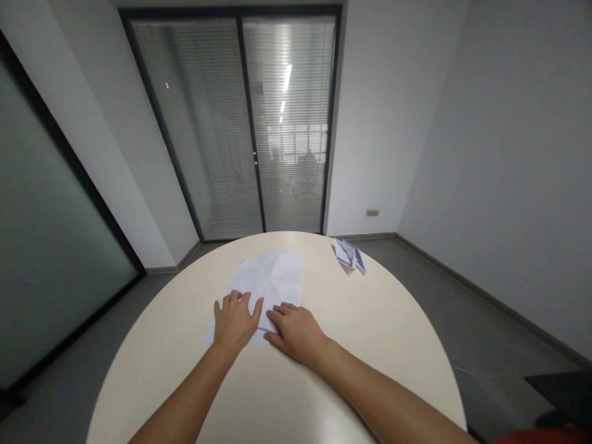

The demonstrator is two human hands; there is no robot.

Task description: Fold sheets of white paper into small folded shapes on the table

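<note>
A creased sheet of white paper (277, 277) lies on the round cream table (370, 327), with fold lines crossing its surface. My left hand (237, 317) rests on the sheet's near left part, fingers spread. On the near right part sits my right hand (296, 330), laid flat with its fingers stretched to the left and its thumb by the lower edge. Between the two hands a folded edge of the paper shows. Part of the sheet is hidden under both hands.
A folded white paper piece (350, 255) stands near the table's far right edge. Beyond the table are glass doors with blinds (291, 123) and a grey wall (509, 154). A dark object (559, 391) is at the lower right.
</note>
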